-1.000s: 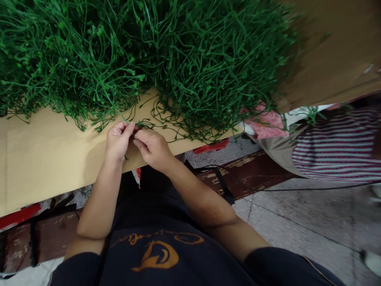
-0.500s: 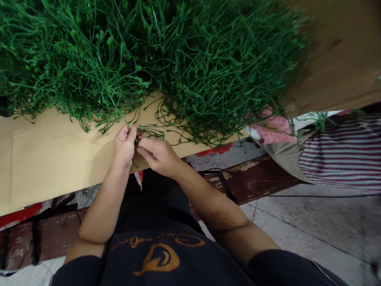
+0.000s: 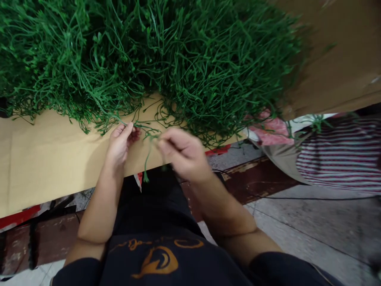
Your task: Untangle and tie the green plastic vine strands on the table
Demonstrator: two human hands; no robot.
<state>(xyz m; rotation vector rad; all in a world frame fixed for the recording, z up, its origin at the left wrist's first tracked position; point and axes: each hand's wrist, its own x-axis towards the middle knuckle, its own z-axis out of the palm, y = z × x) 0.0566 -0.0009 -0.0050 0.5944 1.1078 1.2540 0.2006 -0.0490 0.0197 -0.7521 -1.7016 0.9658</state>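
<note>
A large heap of thin green plastic-looking stems (image 3: 184, 59) covers the far part of the cardboard surface (image 3: 59, 159). Near the front edge of the cardboard, my left hand (image 3: 120, 141) pinches a pale green stem (image 3: 111, 115) that runs back into the heap. To its right, my right hand (image 3: 183, 151) is closed, blurred by motion, with its fingertips on a small green sprig (image 3: 151, 137). One strand of that sprig hangs down past the cardboard edge. Loose stems lie just beyond both hands.
At the right, a person in a striped garment (image 3: 342, 155) sits beside a pink cloth (image 3: 272, 129). Brown cardboard (image 3: 342, 75) rises at the back right. Below the work surface are a dark red bench (image 3: 262, 178) and grey floor tiles (image 3: 297, 222).
My right hand has moved right, away from my left, drawing a green sprig with it. My left hand has shifted slightly left and stays pinched on its stem.
</note>
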